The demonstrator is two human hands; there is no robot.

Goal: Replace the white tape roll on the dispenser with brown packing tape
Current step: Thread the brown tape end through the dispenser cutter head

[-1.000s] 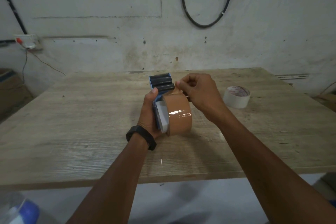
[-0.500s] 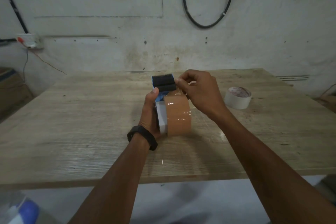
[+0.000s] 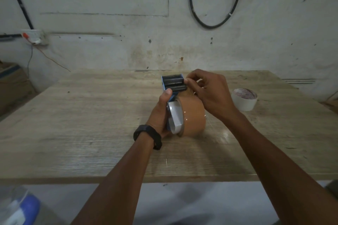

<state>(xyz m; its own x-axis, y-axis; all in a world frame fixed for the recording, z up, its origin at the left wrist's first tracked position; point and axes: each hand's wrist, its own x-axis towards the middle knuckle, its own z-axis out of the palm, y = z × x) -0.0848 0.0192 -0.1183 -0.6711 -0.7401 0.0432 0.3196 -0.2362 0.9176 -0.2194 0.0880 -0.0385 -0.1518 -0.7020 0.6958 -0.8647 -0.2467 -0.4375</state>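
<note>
Over table [image 3: 91, 124] – left hand [image 3: 159, 115] grips dispenser [image 3: 172, 83], brown tape [image 3: 193, 115] mounted

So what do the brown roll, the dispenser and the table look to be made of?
Brown roll: glossy plastic film, judging by the bright glare on it. Dispenser: blue frame with dark rollers, probably plastic, though metal can't be ruled out. Table: pale wood or wood-look laminate, with visible grain and a matte finish.

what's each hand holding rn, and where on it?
Left hand grips the dispenser by its side, behind the mounted brown tape roll. Right hand pinches at the roll's top by the rollers, apparently the tape end.
</note>
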